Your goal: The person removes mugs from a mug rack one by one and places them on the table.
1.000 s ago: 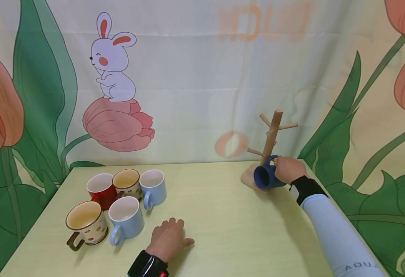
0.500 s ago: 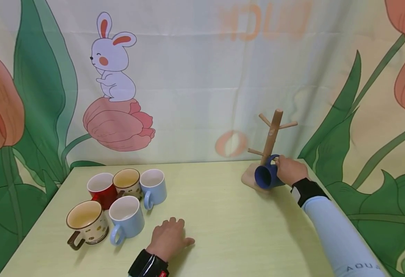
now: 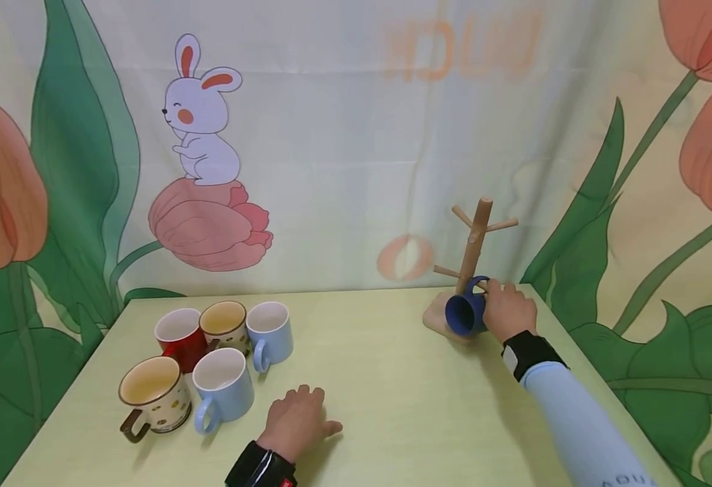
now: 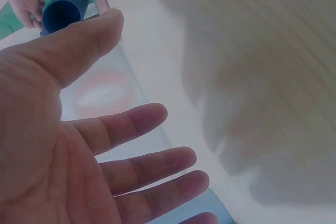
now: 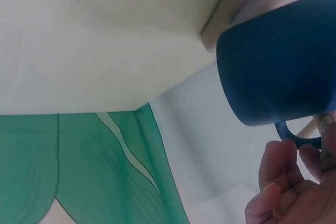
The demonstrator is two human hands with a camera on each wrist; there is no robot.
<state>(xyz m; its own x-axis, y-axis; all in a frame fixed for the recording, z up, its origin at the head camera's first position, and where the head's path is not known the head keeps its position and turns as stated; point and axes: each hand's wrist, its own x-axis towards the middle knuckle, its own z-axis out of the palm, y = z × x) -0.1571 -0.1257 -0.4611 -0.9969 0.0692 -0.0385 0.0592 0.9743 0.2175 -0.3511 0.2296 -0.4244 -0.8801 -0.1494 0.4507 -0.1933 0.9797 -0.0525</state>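
Note:
A dark blue mug (image 3: 465,314) hangs on its side by its handle from a low peg of the wooden mug tree (image 3: 475,250), its mouth facing left. My right hand (image 3: 510,310) is right beside the mug's base. In the right wrist view its loosely bent fingers (image 5: 278,163) lie close to the mug handle (image 5: 297,137) and the peg tip, without curling round the handle. My left hand (image 3: 297,421) stays low over the table, fingers spread and holding nothing. Nearest to it is a light blue mug (image 3: 224,387).
Left on the table (image 3: 368,379) stand several upright mugs: a red one (image 3: 186,346), a second light blue one (image 3: 272,335), and two cream ones with brown rims, near (image 3: 163,404) and far (image 3: 231,334). A printed curtain (image 3: 331,135) hangs behind the table.
My right hand has eased off the handle and dropped slightly, now covering the mug's base. The mug keeps its place on the peg. My left hand has not moved; the head view has tilted slightly.

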